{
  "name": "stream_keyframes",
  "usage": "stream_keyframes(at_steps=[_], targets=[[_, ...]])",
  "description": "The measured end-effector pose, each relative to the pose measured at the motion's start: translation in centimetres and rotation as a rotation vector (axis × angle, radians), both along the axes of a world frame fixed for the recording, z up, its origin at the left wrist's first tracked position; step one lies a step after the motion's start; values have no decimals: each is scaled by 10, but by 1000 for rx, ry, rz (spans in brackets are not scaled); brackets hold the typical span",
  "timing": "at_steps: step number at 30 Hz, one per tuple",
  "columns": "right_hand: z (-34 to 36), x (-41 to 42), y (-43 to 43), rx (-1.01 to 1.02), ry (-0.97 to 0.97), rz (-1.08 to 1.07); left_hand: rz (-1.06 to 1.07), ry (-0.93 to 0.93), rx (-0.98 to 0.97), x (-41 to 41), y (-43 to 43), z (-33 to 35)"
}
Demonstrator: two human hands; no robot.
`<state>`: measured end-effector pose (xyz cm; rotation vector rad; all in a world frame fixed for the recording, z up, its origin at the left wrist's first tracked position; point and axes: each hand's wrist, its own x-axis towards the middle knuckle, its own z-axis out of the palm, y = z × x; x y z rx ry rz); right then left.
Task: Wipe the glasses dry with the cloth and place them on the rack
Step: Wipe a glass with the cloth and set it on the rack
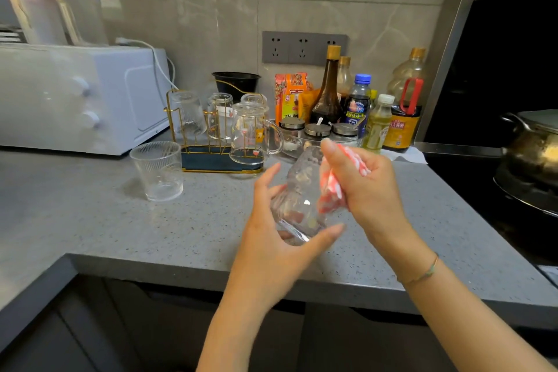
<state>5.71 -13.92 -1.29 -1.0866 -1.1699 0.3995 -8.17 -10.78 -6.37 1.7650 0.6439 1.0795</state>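
Observation:
My left hand [271,238] holds a clear glass [299,202] tilted over the counter, fingers and thumb curved round its lower part. My right hand [365,187] grips a red-and-white cloth [332,190] and presses it against the glass's right side. A ribbed glass [158,170] stands upright on the counter to the left. Behind it, the gold wire rack [193,157] with a dark blue base carries several upturned glasses, among them a ribbed one [187,113] and a handled printed one [252,133].
A white microwave [75,96] fills the back left. Sauce bottles [327,90], snack packets and lidded spice jars [317,131] crowd the back wall to the right of the rack. A pot [534,145] sits on the black hob at right. The grey counter's edge [211,272] runs below my hands.

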Motion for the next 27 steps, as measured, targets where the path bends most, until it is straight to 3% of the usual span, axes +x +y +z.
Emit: stream_keyframes(at_steps=[3, 7, 10, 14, 16, 18, 22, 27], targets=[[1, -2, 1, 35, -44, -9, 182, 47, 183, 4, 0, -3], [-1, -4, 2, 91, -83, -50, 172, -115, 71, 7, -8, -6], [-1, -3, 2, 131, -80, 3, -41, -276, -275, 8, -10, -1], [0, -2, -1, 167, -82, 87, -731, -545, -1080, 0, -4, 3], [2, -1, -2, 159, -83, 80, -818, -561, -1170, 1, -5, 8], [4, 3, -1, 133, -41, 64, -626, -435, -983, 6, -5, 12], [6, 7, 2, 128, 8, 12, -164, -317, -375, 14, -9, 18], [13, 8, 4, 148, 26, -18, 238, 14, 278, 13, -4, 6]])
